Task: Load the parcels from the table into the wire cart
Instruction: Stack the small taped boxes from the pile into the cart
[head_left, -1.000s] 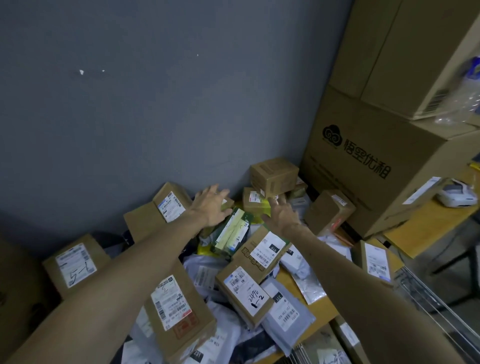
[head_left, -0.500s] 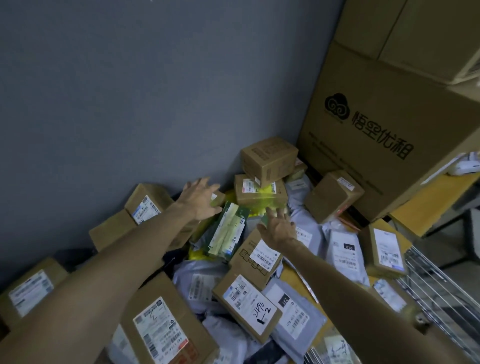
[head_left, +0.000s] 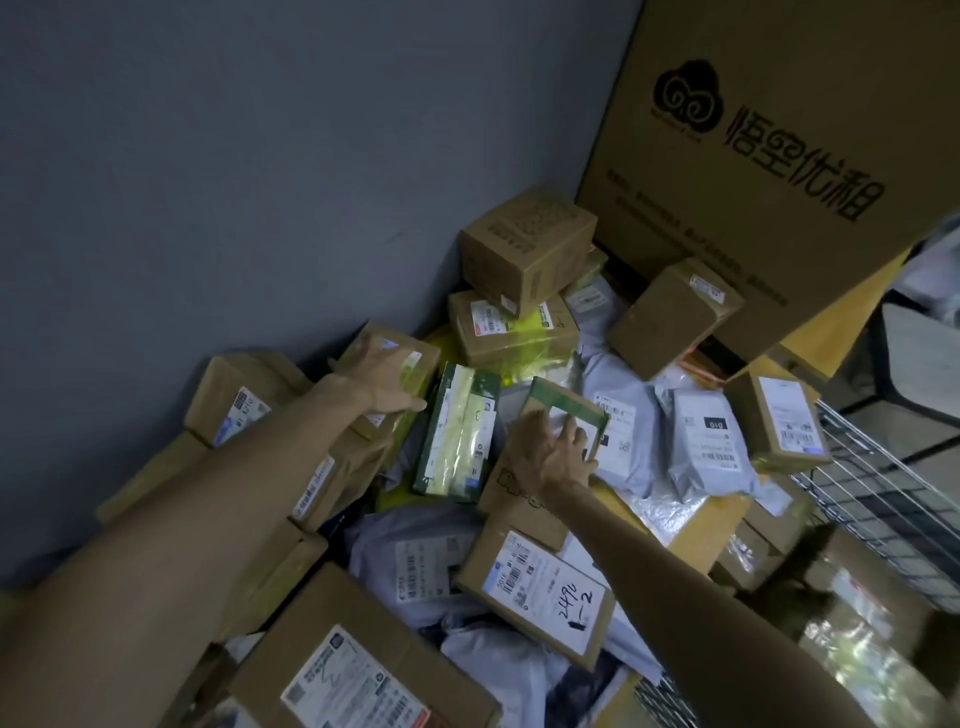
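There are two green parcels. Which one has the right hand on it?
The smaller green-edged parcel, the one further right. The right hand lies on its face. The longer green parcel lies to its left, nearer the left hand.

wire cart (head_left: 883, 488): cut by right edge | big carton (head_left: 779, 218): top cut off
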